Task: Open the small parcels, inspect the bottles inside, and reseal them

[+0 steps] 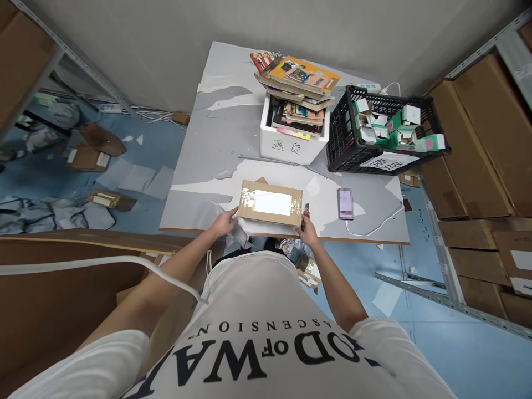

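A taped cardboard box (245, 211) with a white label (272, 203) lies flat at the table's front edge. My left hand (225, 223) is closed at the box's lower left corner, with a torn grey-white sheet (238, 233) hanging just beside it. At the lower right corner is my right hand (307, 230), its fingers wrapped round a red and black box cutter (306, 211) whose tip points away from me. That hand also sits against the box's side. A small brown flap shows behind the box.
Behind the box stands a white bin (286, 146) piled with books (305, 75). Right of it is a black crate (347, 149) of green-and-white cartons. A phone (345, 204) on a white cable lies at right. Shelves of cardboard boxes (477, 155) flank the table (187, 183); scraps litter the floor.
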Motion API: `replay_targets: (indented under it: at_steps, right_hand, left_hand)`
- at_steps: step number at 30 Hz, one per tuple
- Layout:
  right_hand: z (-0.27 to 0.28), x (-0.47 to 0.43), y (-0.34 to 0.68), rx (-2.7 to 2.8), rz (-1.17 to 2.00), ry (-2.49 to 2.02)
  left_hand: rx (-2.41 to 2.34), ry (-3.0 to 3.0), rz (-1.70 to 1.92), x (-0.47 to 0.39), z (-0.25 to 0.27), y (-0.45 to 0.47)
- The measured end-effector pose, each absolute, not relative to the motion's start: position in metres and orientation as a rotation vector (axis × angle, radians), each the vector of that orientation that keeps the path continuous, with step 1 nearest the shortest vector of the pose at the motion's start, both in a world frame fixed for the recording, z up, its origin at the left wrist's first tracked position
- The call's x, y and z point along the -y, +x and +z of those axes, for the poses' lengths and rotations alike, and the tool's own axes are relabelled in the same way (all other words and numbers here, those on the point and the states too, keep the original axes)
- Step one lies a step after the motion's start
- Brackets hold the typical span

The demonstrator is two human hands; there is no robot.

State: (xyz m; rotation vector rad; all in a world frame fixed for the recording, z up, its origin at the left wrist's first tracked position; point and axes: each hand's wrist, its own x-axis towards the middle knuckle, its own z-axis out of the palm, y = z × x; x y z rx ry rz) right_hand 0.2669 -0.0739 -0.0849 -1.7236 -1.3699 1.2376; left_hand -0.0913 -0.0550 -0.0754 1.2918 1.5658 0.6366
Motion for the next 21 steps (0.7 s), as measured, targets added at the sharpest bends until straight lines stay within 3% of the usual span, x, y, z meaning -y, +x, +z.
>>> replay_targets:
  at_steps: [3,9,17,21]
  right_hand:
    - [-0.088,0.077,0.255,1.327,1.307,-1.687]
    - [-0.066,0.07,0.251,1.251,1.376,-1.507]
    - [-0.033,0.042,0.254,1.593,1.014,-1.95]
    - [-0.036,0.035,0.253,1.68,0.999,-2.03]
  left_hand:
    - [-1.565,1.418,0.524,0.061,-0.074,-0.084]
    - [-1.569,1.462,0.671,0.056,-0.052,-0.078]
    - [-1.83,1.479,0.59,0.027,-0.035,-0.065]
    - [-1.84,1.446,0.506,0.026,-0.037,-0.061]
